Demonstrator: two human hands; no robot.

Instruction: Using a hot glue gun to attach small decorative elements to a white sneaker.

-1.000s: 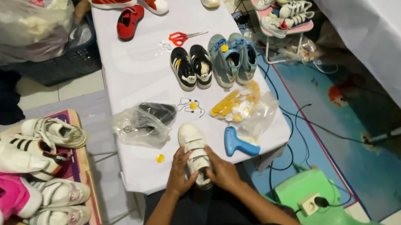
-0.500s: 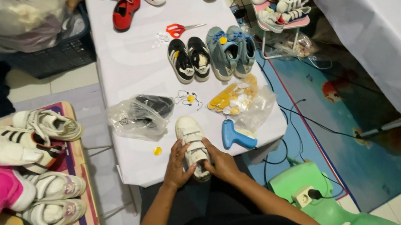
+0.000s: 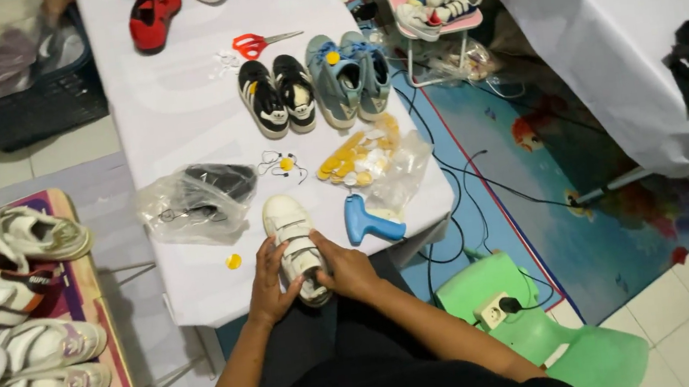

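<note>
Both hands unmoved around small white strapped shoe.

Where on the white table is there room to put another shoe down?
The table is bare on its left, between the red shoe and the plastic bag. A smaller patch lies at the near left edge, by the yellow disc. The right side is crowded: black shoes, blue shoes, yellow pieces.

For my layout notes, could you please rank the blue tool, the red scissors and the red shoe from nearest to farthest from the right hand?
1. Blue tool, just beside the right hand.
2. Red scissors, mid-table, far up.
3. Red shoe, far left corner.
</note>
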